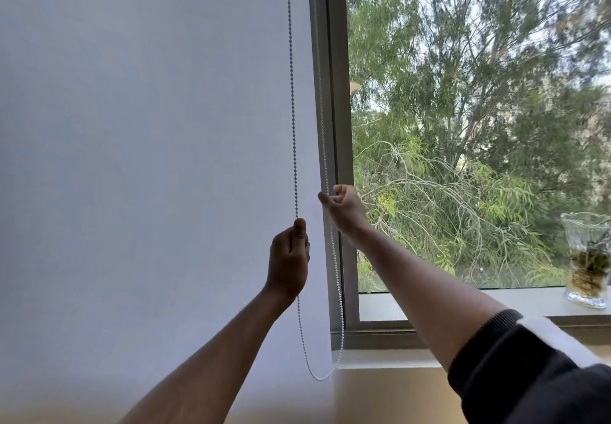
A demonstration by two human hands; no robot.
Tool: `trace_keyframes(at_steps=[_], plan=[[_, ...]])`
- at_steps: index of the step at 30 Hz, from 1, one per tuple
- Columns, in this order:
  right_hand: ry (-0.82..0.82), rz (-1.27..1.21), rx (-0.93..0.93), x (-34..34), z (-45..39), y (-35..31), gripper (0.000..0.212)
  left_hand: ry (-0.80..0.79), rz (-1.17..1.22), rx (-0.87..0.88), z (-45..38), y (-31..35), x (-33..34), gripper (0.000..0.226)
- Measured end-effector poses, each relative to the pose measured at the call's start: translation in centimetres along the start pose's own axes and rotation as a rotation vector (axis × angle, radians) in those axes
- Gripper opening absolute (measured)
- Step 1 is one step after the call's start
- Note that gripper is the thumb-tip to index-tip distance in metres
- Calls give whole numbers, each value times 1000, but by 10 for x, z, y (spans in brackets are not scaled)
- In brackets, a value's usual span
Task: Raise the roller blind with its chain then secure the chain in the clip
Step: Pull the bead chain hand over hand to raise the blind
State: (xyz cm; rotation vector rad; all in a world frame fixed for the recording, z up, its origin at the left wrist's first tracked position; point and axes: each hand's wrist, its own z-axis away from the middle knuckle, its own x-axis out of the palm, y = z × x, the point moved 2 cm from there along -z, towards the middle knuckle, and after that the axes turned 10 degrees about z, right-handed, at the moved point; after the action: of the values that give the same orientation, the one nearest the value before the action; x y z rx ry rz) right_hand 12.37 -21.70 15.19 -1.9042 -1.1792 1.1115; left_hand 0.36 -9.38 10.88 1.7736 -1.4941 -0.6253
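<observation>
Your left hand (288,260) is closed in a fist around the front run of the bead chain (293,119), thumb on top. Your right hand (342,207) pinches the rear run of the same chain between thumb and curled fingers, close against the window frame (340,146). The roller blind (148,159) hangs fully down over the left pane; its bottom edge is out of view. The chain loop hangs slack below both hands, its lowest point just under the window sill (463,304). No clip is visible in this view.

Risks, as judged from this position:
- Pulling both runs at once loads the mechanism against itself; the blind will not travel and the chain may jump the sprocket. Slacken one hand before pulling with the other
- Pulling at an angle away from the blind may drag the beads against the fabric edge or frame
- A wide right elbow swing could reach the glass vase (588,258) on the sill
</observation>
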Motion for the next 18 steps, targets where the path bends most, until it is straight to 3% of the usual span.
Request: trace_keyframes(at_steps=[5, 11, 16, 18], plan=[[3, 49, -73, 10, -1, 2, 16, -2, -16, 7, -2, 0, -1, 57], [98, 9, -166, 1, 15, 2, 23, 27, -62, 24, -12, -11, -3, 56], [53, -273, -260, -15, 23, -24, 19, 22, -72, 0, -26, -21, -3, 53], [104, -274, -332, -22, 27, -33, 21, 16, -86, 1, -31, -26, 1, 53]])
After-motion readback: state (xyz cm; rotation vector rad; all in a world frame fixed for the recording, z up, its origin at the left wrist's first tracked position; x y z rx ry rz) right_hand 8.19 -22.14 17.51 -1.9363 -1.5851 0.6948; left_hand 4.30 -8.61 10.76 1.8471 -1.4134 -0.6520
